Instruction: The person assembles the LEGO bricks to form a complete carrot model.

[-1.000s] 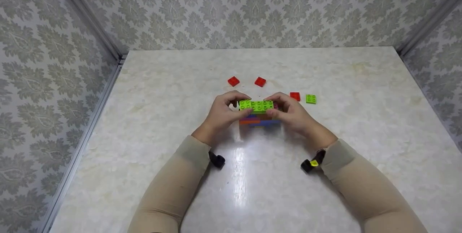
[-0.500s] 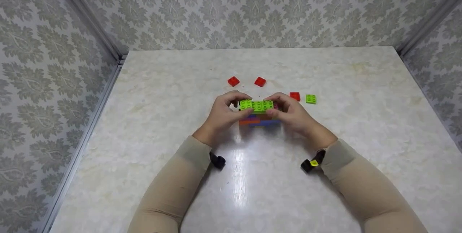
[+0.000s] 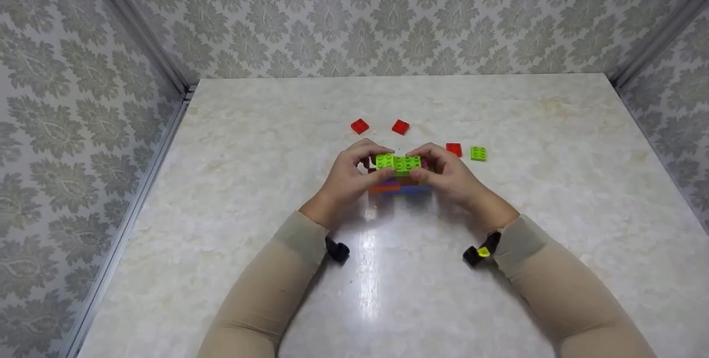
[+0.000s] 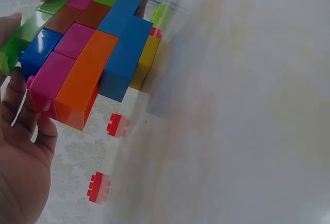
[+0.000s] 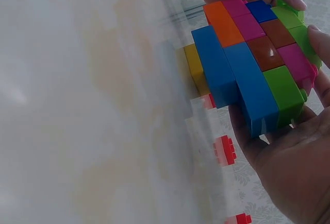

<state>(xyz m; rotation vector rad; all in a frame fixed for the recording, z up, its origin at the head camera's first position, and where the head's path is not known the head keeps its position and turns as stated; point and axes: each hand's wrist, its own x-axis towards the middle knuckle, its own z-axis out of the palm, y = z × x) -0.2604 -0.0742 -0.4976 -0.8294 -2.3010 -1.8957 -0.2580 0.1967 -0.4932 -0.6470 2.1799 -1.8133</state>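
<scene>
A wall of coloured building blocks (image 3: 415, 188) stands upright on the table between both hands, with orange and blue low down and a yellow block (image 5: 196, 69) under them. My left hand (image 3: 346, 178) pinches a lime green block (image 3: 384, 160) at the wall's top left between thumb and fingers. In the left wrist view that block looks slightly askew; whether it is pressed on fully I cannot tell. My right hand (image 3: 457, 178) grips the wall's upper right end, thumb in front by the top green row (image 3: 409, 165) and fingers behind, seen also in the right wrist view.
Beyond the wall lie two red blocks, one red block (image 3: 360, 126) at left and another red block (image 3: 400, 127) beside it. Farther right are a third red block (image 3: 453, 149) and a loose green block (image 3: 478, 153). Patterned panels (image 3: 360, 20) rise behind the table (image 3: 221, 180).
My left hand has shifted a little to the right, carrying the lime green block along the wall's top. My right hand has stayed nearly in place.
</scene>
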